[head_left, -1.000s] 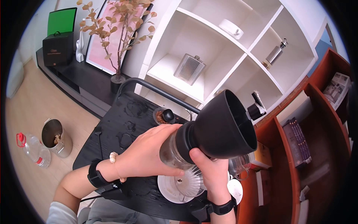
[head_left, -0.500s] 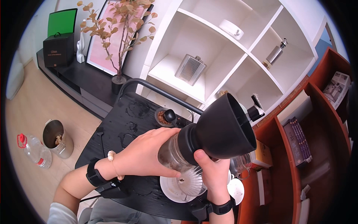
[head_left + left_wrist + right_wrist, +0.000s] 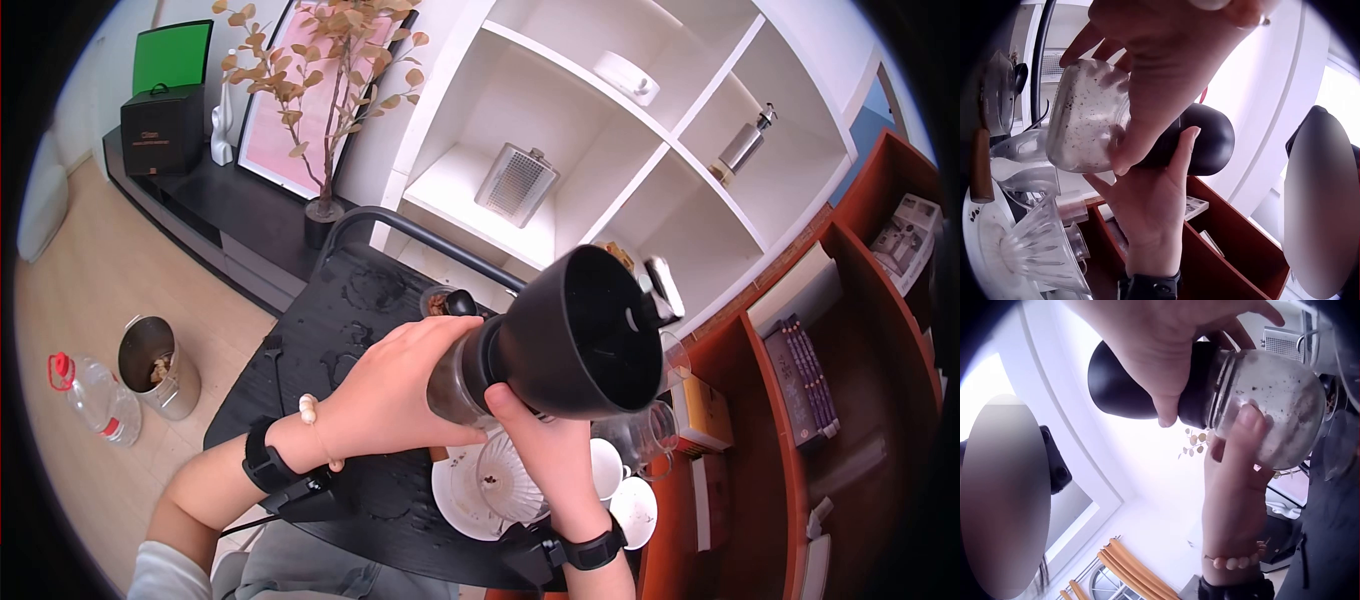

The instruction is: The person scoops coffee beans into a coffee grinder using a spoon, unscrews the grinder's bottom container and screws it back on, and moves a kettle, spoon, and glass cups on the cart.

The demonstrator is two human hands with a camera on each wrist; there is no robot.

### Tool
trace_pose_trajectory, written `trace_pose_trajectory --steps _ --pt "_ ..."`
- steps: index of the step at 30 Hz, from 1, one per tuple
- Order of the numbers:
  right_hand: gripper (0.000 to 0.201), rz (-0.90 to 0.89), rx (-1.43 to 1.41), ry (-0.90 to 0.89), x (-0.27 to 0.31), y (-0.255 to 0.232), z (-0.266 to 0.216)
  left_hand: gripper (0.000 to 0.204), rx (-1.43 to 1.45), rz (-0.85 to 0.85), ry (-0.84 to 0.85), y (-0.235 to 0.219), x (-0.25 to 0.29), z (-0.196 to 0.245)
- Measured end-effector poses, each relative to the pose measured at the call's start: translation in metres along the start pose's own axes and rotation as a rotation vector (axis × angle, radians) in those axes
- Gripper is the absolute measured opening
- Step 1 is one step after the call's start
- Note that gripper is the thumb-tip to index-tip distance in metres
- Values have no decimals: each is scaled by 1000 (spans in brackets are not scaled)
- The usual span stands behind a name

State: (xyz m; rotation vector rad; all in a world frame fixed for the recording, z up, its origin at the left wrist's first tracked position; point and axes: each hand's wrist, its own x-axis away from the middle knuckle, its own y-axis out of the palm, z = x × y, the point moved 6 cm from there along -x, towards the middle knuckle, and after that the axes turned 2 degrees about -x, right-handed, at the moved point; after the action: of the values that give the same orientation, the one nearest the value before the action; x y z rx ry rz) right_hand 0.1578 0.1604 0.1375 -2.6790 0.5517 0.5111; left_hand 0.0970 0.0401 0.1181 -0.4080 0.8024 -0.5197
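A hand coffee grinder (image 3: 580, 330) is held tilted above the black table, its wide black hopper facing up and right with a crank at the rim. My left hand (image 3: 385, 385) grips its glass jar (image 3: 1082, 119), which has brown specks on the inside. Around the black collar, where hopper and jar meet, my right hand (image 3: 550, 455) has its thumb and fingers wrapped. Below the hands, a ribbed glass dripper (image 3: 505, 475) stands over a white plate (image 3: 455, 510) with a few dark bits on it.
White cups (image 3: 632, 512) and a glass pitcher (image 3: 625, 435) stand at the table's right. Farther back is a small bowl of beans (image 3: 435, 300) with a black scoop (image 3: 460, 303). A dark brush (image 3: 273, 350) lies left on the wet table (image 3: 320, 400). A metal bin (image 3: 170, 385) and plastic bottle (image 3: 105, 410) stand on the floor.
The grinder has shifted left and its hopper mouth faces the head camera more. My right hand has moved left with it, uncovering a white cup. The left hand keeps hold of the jar.
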Motion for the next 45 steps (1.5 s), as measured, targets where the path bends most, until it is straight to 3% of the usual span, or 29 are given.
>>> trace_pose_trajectory --steps 2,3,5,6,9,13,15,22,35,43,45 --pt "60 -258 57 78 -3 7 7 77 35 -1 -41 -1 -1 -7" --pt "60 -257 57 77 -3 6 7 76 73 3 -79 -2 -1 -11" --pt "78 -169 141 -45 -4 0 -1 77 101 16 -102 -11 -3 -14" --pt "89 -174 177 37 -3 -4 0 78 111 32 -172 -15 -2 -23" --pt "82 -76 97 105 2 -26 -3 79 250 125 -256 -26 -1 -52" --pt "67 42 -14 112 17 -56 4 77 154 217 -347 -45 0 -96" --pt "62 50 15 111 25 -66 8 79 7 234 -423 -52 2 -114" --pt "50 76 39 181 41 -82 24 75 33 292 -481 -39 2 -169" --pt "39 52 52 229 39 -82 40 70 24 301 -541 -24 -15 -182" --pt "26 38 134 254 43 -88 44 96 145 276 -401 -14 -15 -197" --pt "25 40 122 249 44 -91 47 95 60 319 -468 -22 -4 -190"
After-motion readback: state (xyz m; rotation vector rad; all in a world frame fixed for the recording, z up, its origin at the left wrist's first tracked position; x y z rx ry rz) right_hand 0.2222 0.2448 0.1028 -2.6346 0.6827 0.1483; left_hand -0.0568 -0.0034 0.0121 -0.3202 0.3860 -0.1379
